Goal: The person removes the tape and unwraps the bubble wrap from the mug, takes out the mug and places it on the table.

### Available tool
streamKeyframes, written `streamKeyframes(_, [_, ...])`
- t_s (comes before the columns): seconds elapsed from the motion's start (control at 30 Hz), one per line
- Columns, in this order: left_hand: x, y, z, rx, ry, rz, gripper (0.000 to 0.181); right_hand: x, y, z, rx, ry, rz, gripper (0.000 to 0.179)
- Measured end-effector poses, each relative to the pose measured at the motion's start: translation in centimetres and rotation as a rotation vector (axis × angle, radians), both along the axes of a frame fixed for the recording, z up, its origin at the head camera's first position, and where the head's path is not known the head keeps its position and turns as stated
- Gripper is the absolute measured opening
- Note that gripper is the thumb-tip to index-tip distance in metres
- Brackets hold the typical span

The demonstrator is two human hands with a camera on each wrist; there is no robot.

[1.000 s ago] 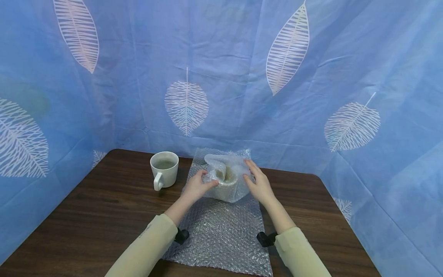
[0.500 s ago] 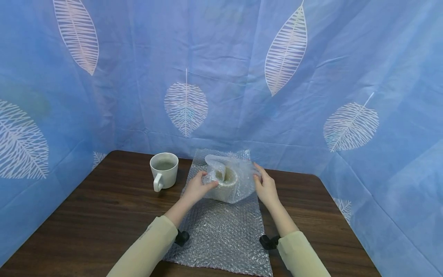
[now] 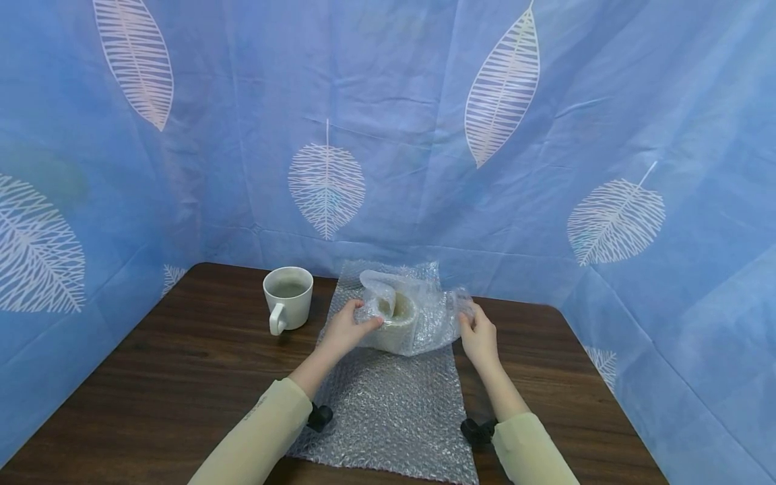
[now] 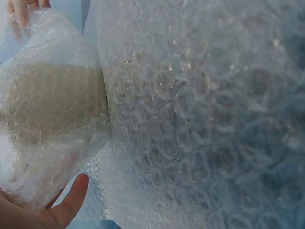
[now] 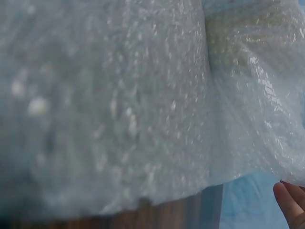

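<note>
A pale, round cup (image 3: 393, 337) stands wrapped in clear bubble wrap (image 3: 433, 330), its open top showing among loose folds. My left hand (image 3: 344, 329) grips the wrap at the cup's left side, thumb near the rim. To the right, my right hand (image 3: 481, 337) pinches the loose end of the wrap and holds it out from the cup. The cup's beige side (image 4: 57, 102) shows through the bubbles in the left wrist view. In the right wrist view the fingertips (image 5: 284, 198) are right at the wrap's edge.
Beneath the cup, a long bubble wrap sheet (image 3: 391, 414) runs toward the table's front. A white mug (image 3: 289, 306) with its handle toward me stands to the left on the dark wooden table (image 3: 182, 364). Blue leaf-patterned cloth (image 3: 400, 202) hangs behind and at both sides.
My right hand has moved right and slightly down, drawing the loose end of the bubble wrap out from the cup. My left hand and the white mug have stayed in place.
</note>
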State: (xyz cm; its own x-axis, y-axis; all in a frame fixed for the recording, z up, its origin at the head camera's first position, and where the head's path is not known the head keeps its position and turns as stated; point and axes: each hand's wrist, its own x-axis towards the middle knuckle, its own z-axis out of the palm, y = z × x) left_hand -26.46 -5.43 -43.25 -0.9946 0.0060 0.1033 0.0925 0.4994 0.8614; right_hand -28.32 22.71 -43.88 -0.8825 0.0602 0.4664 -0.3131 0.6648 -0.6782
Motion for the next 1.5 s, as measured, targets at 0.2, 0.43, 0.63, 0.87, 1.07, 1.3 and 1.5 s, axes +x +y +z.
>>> streamKeyframes(0.2, [0.0,0.0,0.1,0.004,-0.006,-0.005,0.069,-0.1,0.9,-0.6,-0.018,-0.023,-0.042,0.024])
streamKeyframes(0.43, [0.2,-0.1,0.2,0.011,0.001,-0.011,0.068,-0.4,1.6,-0.9,-0.040,-0.097,-0.070,0.019])
streamKeyframes(0.63, [0.2,-0.4,0.3,0.026,0.013,-0.038,0.069,-0.4,2.1,-1.1,-0.059,-0.171,-0.095,0.022])
streamKeyframes(0.87, [-0.2,-1.1,0.3,-0.085,0.114,-0.107,0.083,-0.4,2.6,-1.2,-0.063,-0.168,-0.123,0.036])
streamKeyframes(1.07, [-0.5,-1.5,0.0,-0.204,0.194,-0.158,0.084,-0.3,2.8,-1.3,-0.066,-0.153,-0.114,0.031])
streamKeyframes(1.3, [-0.4,-1.5,0.0,-0.214,0.217,-0.144,0.073,0.1,3.0,-1.3,-0.089,-0.167,-0.116,0.026])
streamKeyframes(1.5, [-0.4,-1.5,0.0,-0.233,0.240,-0.125,0.064,0.3,3.0,-1.4,-0.102,-0.178,-0.111,0.027])
